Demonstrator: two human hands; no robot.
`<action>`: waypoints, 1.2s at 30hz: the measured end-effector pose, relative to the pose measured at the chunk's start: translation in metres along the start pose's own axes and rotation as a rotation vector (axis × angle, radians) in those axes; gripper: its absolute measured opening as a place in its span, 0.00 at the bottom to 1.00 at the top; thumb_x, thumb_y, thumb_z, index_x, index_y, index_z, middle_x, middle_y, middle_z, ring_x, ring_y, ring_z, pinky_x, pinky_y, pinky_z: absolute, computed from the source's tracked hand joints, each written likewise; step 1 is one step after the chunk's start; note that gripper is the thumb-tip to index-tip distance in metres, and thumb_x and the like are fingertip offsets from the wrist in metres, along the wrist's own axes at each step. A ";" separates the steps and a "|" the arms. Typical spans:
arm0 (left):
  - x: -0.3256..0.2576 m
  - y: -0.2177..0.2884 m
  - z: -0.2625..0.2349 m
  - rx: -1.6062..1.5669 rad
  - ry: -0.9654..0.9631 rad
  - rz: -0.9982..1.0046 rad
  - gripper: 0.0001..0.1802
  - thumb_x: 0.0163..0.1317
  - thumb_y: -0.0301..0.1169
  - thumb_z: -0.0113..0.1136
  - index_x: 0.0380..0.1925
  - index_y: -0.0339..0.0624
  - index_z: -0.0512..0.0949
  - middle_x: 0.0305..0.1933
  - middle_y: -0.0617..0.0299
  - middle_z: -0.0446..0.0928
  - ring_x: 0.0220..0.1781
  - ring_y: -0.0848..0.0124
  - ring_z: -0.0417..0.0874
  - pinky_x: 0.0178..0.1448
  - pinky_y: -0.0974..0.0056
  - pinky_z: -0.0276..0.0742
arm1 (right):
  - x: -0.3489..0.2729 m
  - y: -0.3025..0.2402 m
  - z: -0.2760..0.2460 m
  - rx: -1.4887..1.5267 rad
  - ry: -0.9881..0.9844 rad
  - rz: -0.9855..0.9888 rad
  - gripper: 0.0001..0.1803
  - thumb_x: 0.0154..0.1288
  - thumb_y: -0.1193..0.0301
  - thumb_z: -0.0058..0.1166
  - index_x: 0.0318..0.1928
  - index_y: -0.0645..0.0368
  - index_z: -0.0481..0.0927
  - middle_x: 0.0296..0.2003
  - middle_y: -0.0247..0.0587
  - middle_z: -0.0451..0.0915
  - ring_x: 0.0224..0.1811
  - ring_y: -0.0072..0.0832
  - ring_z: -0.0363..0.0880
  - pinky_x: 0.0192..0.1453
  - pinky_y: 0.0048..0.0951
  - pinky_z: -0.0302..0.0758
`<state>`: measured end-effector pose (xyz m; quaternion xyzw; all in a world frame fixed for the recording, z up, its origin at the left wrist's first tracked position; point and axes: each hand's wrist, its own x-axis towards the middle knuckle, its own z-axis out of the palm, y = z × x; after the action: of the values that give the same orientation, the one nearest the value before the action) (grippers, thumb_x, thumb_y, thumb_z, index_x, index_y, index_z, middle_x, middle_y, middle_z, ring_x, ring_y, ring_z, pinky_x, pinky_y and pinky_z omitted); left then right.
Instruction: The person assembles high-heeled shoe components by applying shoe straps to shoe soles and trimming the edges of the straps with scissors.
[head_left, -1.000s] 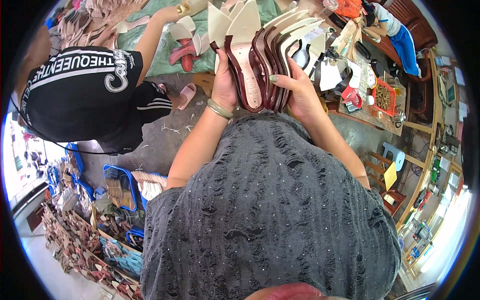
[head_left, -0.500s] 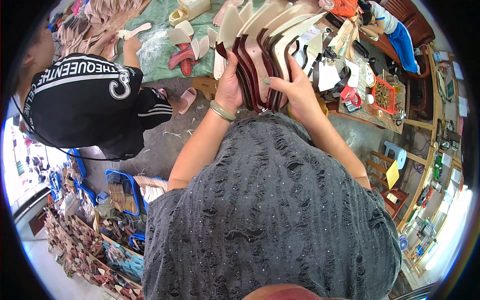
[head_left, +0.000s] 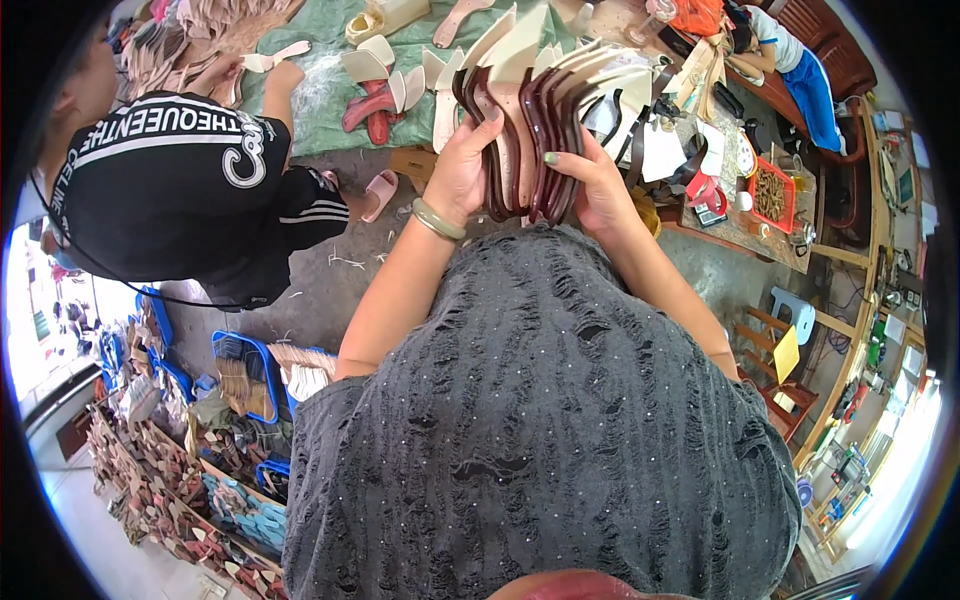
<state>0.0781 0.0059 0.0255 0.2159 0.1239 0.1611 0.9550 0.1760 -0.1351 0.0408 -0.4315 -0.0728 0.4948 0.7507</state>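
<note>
Both hands are raised at upper centre of the frame and clamped together on one stack of shoe soles (head_left: pixel 530 120). The left hand (head_left: pixel 462 165) grips the stack from its left side, thumb laid across the face of a dark red sole. The right hand (head_left: pixel 592 185) closes on the right side, fingertips pressed on the lower edges. A pale green bangle (head_left: pixel 437 220) sits on the left wrist.

The stack lies between the two hands and fans out above them. Dark red soles form the middle; cream-coloured soles spread along the top and right.

Behind the stack, at top centre, a green sheet (head_left: pixel 320 70) on the floor carries loose cream soles and a red pair (head_left: pixel 368 108). A second person in a black shirt (head_left: pixel 170 180) crouches at upper left, one hand on the sheet. A cluttered tabletop (head_left: pixel 740 170) stands at upper right. Blue crates (head_left: pixel 240 365) of material sit at lower left. The wearer's grey garment fills the lower centre.

The soles stand on edge. Their long axes run roughly from the palms up toward the top of the frame, tilting right.
</note>
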 end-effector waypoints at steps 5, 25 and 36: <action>-0.003 0.004 -0.012 -0.197 -0.009 -0.067 0.34 0.69 0.51 0.39 0.64 0.35 0.57 0.61 0.44 0.67 0.59 0.56 0.74 0.61 0.55 0.72 | -0.008 0.002 -0.018 0.401 -0.074 0.078 0.32 0.55 0.68 0.54 0.60 0.67 0.64 0.50 0.54 0.74 0.51 0.42 0.76 0.57 0.42 0.74; 0.003 0.000 -0.025 -0.258 -0.136 -0.042 0.43 0.63 0.63 0.35 0.65 0.37 0.56 0.61 0.45 0.66 0.54 0.59 0.75 0.56 0.53 0.74 | -0.020 -0.005 -0.032 0.275 -0.032 0.002 0.31 0.58 0.69 0.52 0.61 0.70 0.63 0.52 0.56 0.73 0.55 0.45 0.74 0.60 0.44 0.73; 0.000 0.006 -0.026 -0.239 -0.109 -0.037 0.42 0.62 0.64 0.36 0.62 0.39 0.61 0.58 0.47 0.69 0.55 0.57 0.74 0.55 0.53 0.74 | -0.016 -0.007 -0.011 0.148 -0.069 -0.004 0.31 0.58 0.70 0.51 0.61 0.71 0.63 0.53 0.56 0.73 0.55 0.45 0.74 0.61 0.43 0.72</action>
<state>0.0686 0.0212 0.0053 0.1065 0.0556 0.1452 0.9821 0.1784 -0.1554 0.0444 -0.3574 -0.0629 0.5118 0.7787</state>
